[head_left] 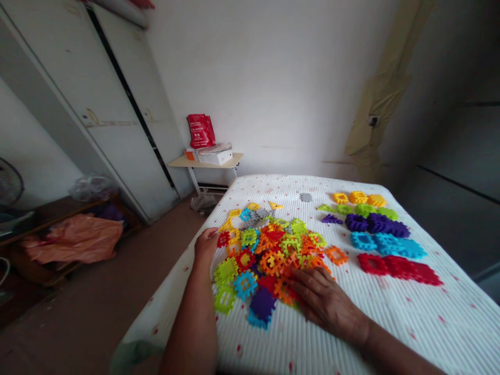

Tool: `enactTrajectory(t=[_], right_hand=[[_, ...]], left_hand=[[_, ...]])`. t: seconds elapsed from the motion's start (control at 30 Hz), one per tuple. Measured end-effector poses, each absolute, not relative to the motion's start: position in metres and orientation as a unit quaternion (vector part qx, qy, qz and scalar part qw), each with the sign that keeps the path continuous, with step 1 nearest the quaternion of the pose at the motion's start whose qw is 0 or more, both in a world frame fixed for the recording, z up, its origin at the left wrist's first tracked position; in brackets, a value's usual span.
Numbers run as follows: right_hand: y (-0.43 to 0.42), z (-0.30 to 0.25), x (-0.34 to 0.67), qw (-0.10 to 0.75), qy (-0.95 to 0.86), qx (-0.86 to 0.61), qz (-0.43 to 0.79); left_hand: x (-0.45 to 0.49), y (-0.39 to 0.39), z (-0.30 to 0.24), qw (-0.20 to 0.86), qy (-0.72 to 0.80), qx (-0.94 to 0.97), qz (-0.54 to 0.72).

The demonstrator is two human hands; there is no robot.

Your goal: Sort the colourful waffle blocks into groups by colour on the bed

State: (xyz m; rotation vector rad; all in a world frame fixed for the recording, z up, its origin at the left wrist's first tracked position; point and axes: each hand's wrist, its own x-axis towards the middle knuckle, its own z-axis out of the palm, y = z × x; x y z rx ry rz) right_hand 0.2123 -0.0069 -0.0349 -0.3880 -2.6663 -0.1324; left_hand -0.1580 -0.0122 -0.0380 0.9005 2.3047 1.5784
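Note:
A loose heap of notched plastic building tiles (269, 260) in orange, lime, red, blue, yellow, purple and grey is spread across the bed. At the heap's left edge, my left hand (205, 246) has its fingers curled against a small red window tile (223, 239); its far fingers are partly hidden. My right hand (326, 299) lies over the near right side of the heap, fingers stretched out over orange tiles (289, 265). What is under that palm is hidden. Near my arms are a purple tile (262, 303) and a blue window tile (245, 285).
To the right, tiles lie in colour rows: yellow (358, 197), lime (364, 209), purple (378, 224), blue (386, 244) and red (400, 267). A grey tile (305, 198) lies apart. Behind stands a small table (182, 162) with a red bag (201, 131); a wardrobe (113, 104) is left.

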Motion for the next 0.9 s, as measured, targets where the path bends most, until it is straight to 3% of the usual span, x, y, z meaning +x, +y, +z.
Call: enactTrajectory(t=[0.6,0.9], right_hand=[[0.000,-0.037,0.215,0.287,-0.947,-0.140,-0.032],[-0.001,-0.026,0.219,0.382,-0.910,-0.153,0.040]], left_hand=[[-0.145,0.000,-0.050,0.196,0.696,0.287,0.629],[-0.139,-0.007,-0.039,0.211,0.690,0.303,0.623]])
